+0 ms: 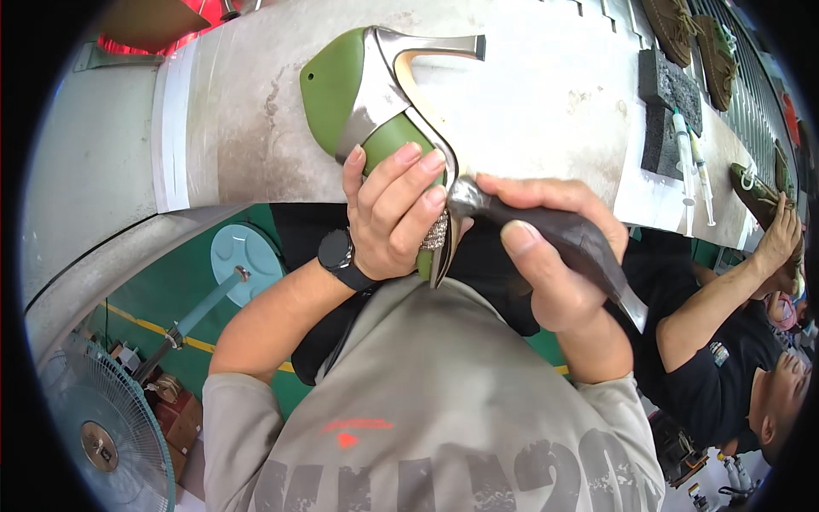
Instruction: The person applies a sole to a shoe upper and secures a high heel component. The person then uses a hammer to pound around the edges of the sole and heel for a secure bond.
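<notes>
"Over the near edge of the worktop (pixel 546 119), where was the high-heeled shoe (pixel 382 101)?"

"Heel to the far side, toe toward the wearer, sole turned right. Metallic silver back and heel. A green form (pixel 328 94) with one small hole filled it. Whether it rested on the worktop: cannot tell."

"Left hand (pixel 384 229)?"

"Its fingers (pixel 409 189) were curled partway round the shoe from the left, beside a glittering band (pixel 436 232). Black watch (pixel 336 249) on that wrist."

"Right hand (pixel 563 294)?"

"Closed round a dark hand tool (pixel 576 235), thumb on the near side, forefinger along the far side. Its rounded metal end sat at the sole's edge; contact could not be confirmed. The flat metal end pointed down and right."

"Surroundings?"

"Right part of the worktop: dark grey blocks (pixel 670 81) with two syringes (pixel 685 158) lying just beside them; brown shoes (pixel 715 61) beyond. At far right, a co-worker's hand (pixel 778 237) was on another shoe (pixel 751 189). Lower left: a light-blue stool (pixel 243 256) and a fan (pixel 111 427) on the green floor (pixel 194 328)."
</notes>
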Action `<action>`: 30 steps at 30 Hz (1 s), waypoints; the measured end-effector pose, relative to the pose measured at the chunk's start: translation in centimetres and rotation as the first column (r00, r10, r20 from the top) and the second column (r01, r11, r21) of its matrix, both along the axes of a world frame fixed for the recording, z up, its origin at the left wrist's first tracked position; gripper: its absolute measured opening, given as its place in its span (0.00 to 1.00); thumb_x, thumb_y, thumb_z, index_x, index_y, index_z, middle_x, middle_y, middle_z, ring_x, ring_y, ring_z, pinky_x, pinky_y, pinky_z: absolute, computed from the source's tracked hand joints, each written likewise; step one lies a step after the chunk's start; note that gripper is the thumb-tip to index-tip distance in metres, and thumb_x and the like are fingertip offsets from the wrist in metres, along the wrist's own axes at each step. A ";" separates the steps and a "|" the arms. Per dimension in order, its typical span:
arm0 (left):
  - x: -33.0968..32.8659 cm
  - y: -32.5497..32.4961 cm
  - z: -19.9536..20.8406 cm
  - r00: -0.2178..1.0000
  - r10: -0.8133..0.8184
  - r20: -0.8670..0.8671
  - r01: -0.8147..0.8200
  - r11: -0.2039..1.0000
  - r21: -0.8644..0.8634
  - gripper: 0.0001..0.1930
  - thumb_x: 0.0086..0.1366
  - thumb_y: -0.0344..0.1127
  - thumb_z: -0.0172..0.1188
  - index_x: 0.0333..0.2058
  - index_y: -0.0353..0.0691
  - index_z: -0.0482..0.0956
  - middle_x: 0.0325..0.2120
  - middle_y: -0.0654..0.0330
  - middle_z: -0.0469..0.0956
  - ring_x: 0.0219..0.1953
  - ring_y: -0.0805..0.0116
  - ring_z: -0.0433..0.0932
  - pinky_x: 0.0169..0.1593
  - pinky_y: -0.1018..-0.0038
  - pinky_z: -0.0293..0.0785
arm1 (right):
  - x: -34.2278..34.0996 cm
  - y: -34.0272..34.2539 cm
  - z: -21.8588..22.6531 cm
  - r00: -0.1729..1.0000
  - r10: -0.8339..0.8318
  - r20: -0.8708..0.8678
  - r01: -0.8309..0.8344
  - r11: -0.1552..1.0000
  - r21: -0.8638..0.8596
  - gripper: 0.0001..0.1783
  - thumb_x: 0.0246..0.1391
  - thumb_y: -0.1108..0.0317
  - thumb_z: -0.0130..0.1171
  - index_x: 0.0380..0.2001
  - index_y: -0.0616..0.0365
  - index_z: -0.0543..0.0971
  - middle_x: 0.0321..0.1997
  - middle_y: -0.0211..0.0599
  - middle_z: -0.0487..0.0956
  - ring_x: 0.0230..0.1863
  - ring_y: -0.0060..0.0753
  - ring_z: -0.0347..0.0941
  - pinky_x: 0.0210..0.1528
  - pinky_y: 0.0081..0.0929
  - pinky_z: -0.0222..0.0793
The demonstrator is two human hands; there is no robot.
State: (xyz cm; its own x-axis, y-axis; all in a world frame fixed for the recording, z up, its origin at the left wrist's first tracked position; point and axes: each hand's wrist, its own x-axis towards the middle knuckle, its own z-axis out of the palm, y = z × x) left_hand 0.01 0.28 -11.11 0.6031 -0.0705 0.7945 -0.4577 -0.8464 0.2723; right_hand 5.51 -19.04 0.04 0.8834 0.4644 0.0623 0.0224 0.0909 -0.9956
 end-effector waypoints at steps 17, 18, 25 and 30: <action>0.0 -0.2 0.3 1.000 -0.016 -0.004 0.015 0.992 -0.122 0.17 0.71 0.33 0.61 0.56 0.44 0.70 0.58 0.54 0.79 0.63 0.55 0.76 0.76 0.45 0.52 | -3.1 -1.4 0.4 0.957 0.189 0.218 -0.151 0.972 -0.182 0.17 0.52 0.80 0.71 0.46 0.66 0.82 0.50 0.54 0.86 0.51 0.48 0.86 0.54 0.36 0.82; -0.1 0.0 0.1 1.000 -0.014 -0.011 0.013 0.998 -0.059 0.25 0.68 0.39 0.65 0.58 0.43 0.66 0.59 0.51 0.76 0.63 0.51 0.75 0.75 0.44 0.51 | -3.9 -1.5 0.6 0.949 0.201 0.242 -0.155 0.968 -0.196 0.18 0.49 0.80 0.71 0.45 0.67 0.82 0.49 0.55 0.86 0.50 0.52 0.86 0.52 0.38 0.83; -0.2 0.0 0.0 1.000 -0.013 0.007 0.013 0.993 -0.119 0.16 0.71 0.31 0.61 0.55 0.44 0.70 0.56 0.55 0.80 0.62 0.56 0.76 0.76 0.46 0.51 | -1.9 -0.1 1.5 0.949 0.168 0.268 -0.101 0.964 -0.246 0.17 0.50 0.81 0.71 0.44 0.71 0.81 0.47 0.58 0.86 0.48 0.49 0.86 0.53 0.35 0.82; -0.1 -0.3 0.2 1.000 -0.008 0.005 0.009 0.992 -0.126 0.17 0.71 0.30 0.61 0.56 0.44 0.70 0.57 0.55 0.80 0.63 0.55 0.76 0.76 0.46 0.52 | 1.2 1.5 1.7 0.989 -0.081 -0.126 0.067 0.992 -0.109 0.12 0.61 0.77 0.65 0.47 0.70 0.82 0.47 0.45 0.87 0.46 0.27 0.83 0.52 0.25 0.79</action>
